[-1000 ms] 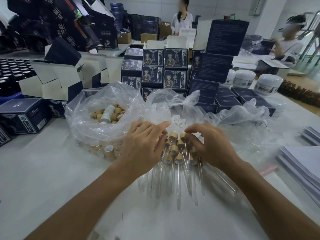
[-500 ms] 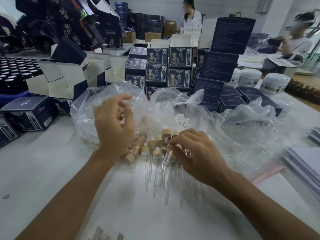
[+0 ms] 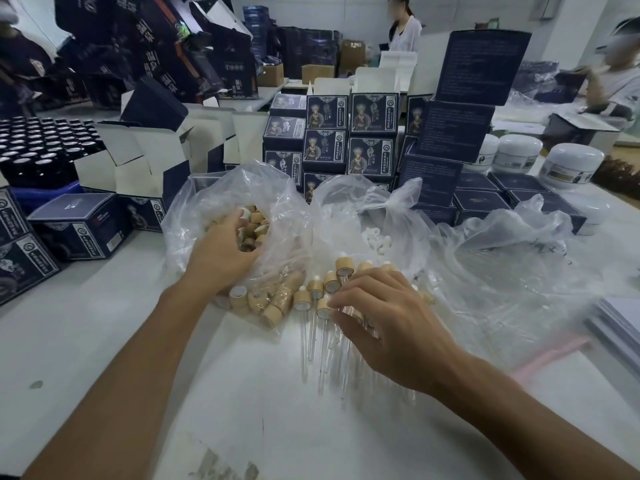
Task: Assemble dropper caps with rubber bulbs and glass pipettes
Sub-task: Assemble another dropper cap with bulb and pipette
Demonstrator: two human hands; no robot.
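The right hand (image 3: 388,327) rests low on the table (image 3: 86,341), fingers bent over a row of finished droppers (image 3: 323,299). I cannot tell if it holds one. Their thin glass tubes (image 3: 310,337) point toward the person.

A bit further, the left hand (image 3: 221,254) digs into a clear bag (image 3: 207,192) of wooden caps (image 3: 254,223), fingers curled around some. Past that sit white rubber bulbs (image 3: 377,241) in another bag.

The glass could roll or snap if the right hand presses hard. The bag could tip and spill caps.

Wood-look matt caps (image 3: 344,267), clear glass pipettes (image 3: 311,336), glossy, probably plastic bag (image 3: 221,188)
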